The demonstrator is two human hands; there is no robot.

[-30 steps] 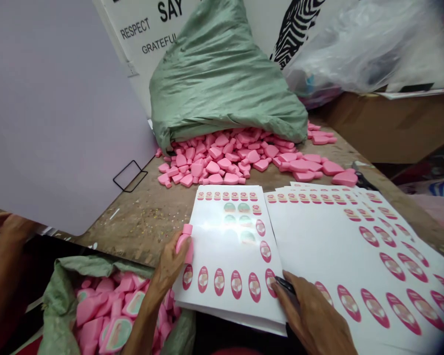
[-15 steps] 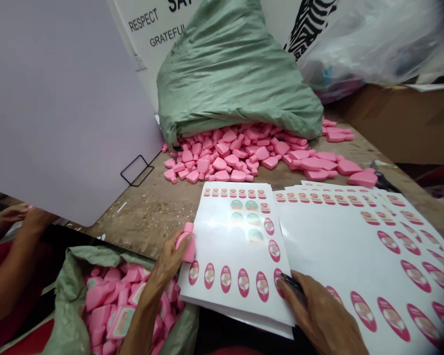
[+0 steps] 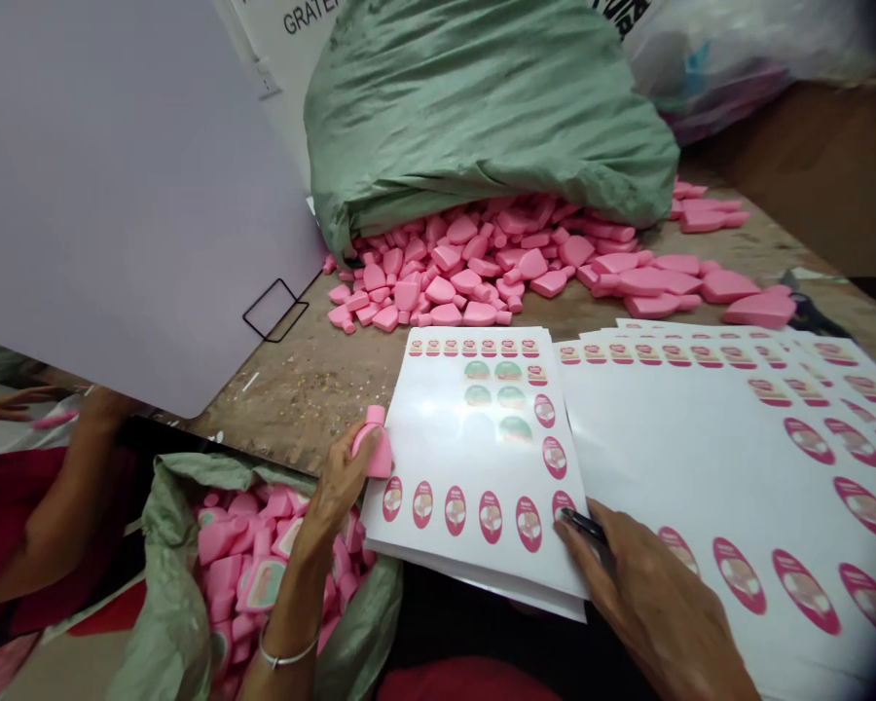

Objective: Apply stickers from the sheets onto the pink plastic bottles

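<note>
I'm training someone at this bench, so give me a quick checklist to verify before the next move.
1. Left hand has a grip on a pink bottle: ok.
2. Bottle's hidden face free of stickers: cannot tell.
3. Right hand holds the dark tool, tip at an oval sticker: ok.
4. That sticker lifted from the top sheet: cannot tell.
5. Sheets squared: not ok, under sheets jut out at the near edge.
6. Co-worker's hand away from the sheets: ok.

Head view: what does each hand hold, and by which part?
Left hand: a pink bottle, by its body. Right hand: a dark tool, one end showing, the gripped part mostly hidden.
</note>
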